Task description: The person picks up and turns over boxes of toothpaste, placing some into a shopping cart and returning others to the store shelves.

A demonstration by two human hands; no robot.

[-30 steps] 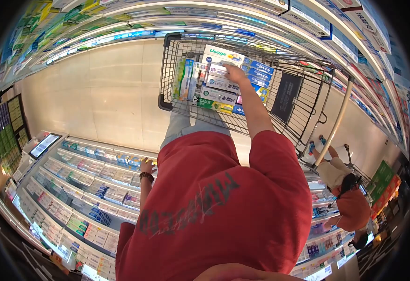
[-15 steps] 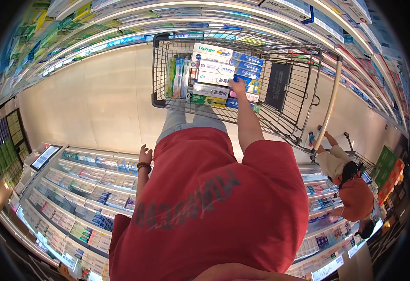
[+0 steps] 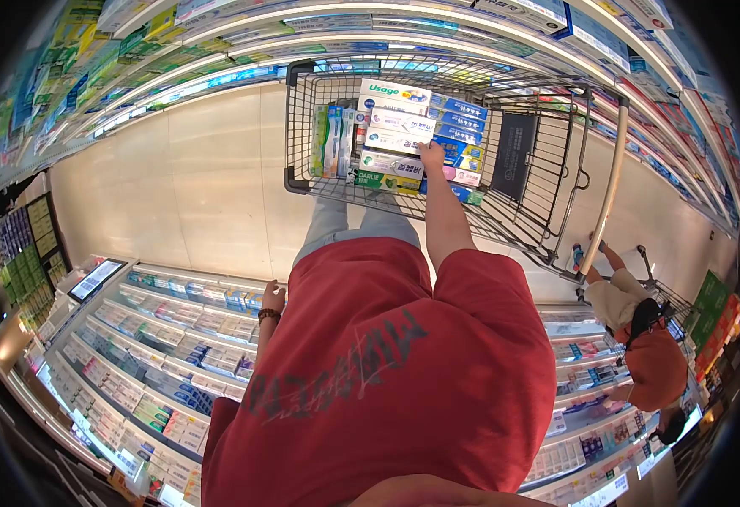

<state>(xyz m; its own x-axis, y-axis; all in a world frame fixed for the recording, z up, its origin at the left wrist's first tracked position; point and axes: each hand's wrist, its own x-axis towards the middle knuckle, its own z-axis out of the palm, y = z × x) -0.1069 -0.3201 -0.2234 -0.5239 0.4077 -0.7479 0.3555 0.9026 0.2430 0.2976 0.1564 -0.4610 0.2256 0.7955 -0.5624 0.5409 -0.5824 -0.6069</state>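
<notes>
My right hand [image 3: 431, 155] reaches down into the wire shopping cart [image 3: 302, 182], its fingers closed at the right end of a white toothpaste box [image 3: 391, 139]. That box lies on a pile of other cartons, with a white Usage box [image 3: 393, 90] above it and a green Darlie box [image 3: 378, 180] below it. Blue toothpaste boxes [image 3: 457, 121] lie to the right of the hand. Upright toothbrush packs [image 3: 333, 142] stand at the cart's left end. My left hand [image 3: 274, 296], with a beaded bracelet at the wrist, hangs empty beside my body, fingers loosely apart.
Stocked shelves [image 3: 209, 329] run behind me, and another shelf row [image 3: 243, 52] runs beyond the cart. The cart's handle [image 3: 611, 182] is on the right. Another person [image 3: 653, 359] in an orange top stands at the right near a second cart [image 3: 670, 296]. Pale floor [image 3: 167, 177] spreads left.
The cart and its cartons sit slightly further right in view. My right hand stays at the end of the white box with little movement. My left hand has barely shifted.
</notes>
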